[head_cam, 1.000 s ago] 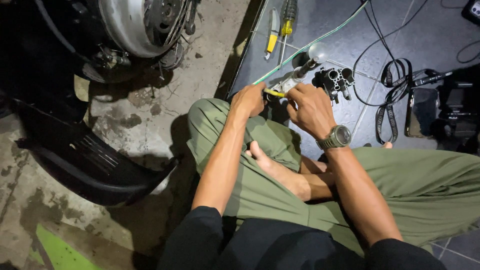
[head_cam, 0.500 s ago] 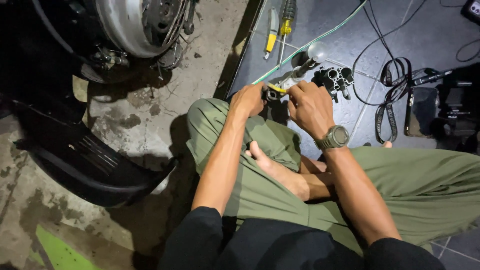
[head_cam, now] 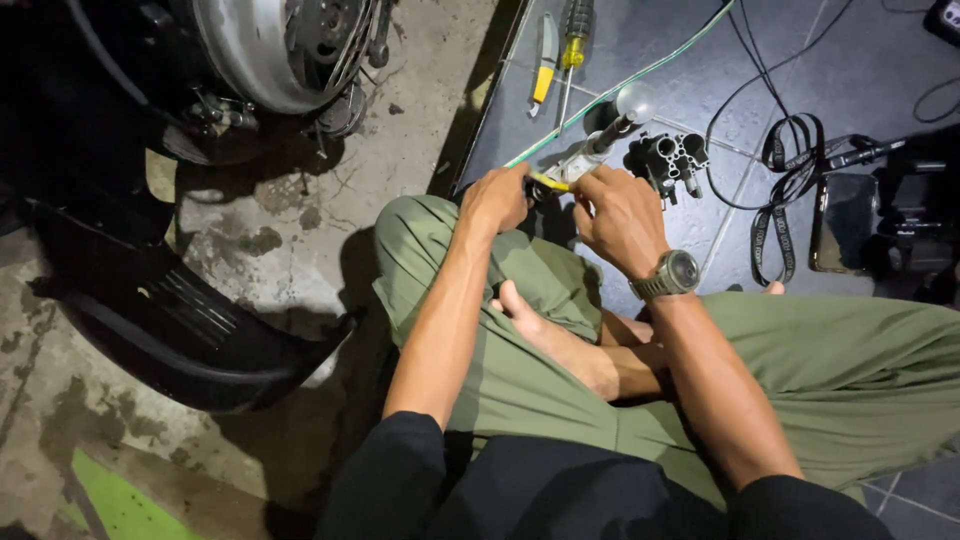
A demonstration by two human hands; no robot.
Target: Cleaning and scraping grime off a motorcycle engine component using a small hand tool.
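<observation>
1. Both of your hands meet over your left knee: your left hand point(head_cam: 497, 198) is curled shut around the near end of a small grey metal part with a yellow piece on it point(head_cam: 556, 180), and your right hand point(head_cam: 620, 215) pinches the same part from the other side, fingers bent tight. The part sits in the air between the two hands, just above the edge of the dark tiled floor point(head_cam: 650, 40); exactly how it is gripped underneath I cannot tell.

2. To your left the big silver scooter wheel point(head_cam: 265, 45) and the black plastic body panel point(head_cam: 180, 320) close off that side. A swing of your left elbow would likely meet them.

3. Your crossed legs in olive green trousers point(head_cam: 830, 370) fill the near ground, so a dropped part would probably roll into your lap or under your bare foot point(head_cam: 545, 335).

4. Loose black cables and a strap point(head_cam: 775, 190) lie near your right wrist; the grey wristwatch point(head_cam: 675, 273) could snag them.

5. A black ribbed multi-tube component point(head_cam: 668, 158) stands just beside your right knuckles, so a slip could knock it.

6. A thin green wire point(head_cam: 650, 70) runs from the part across the tiles; pulling hard may strain it.

7. Two yellow-handled screwdrivers point(head_cam: 560, 45) lie well apart ahead, where the tiles offer open room.
</observation>
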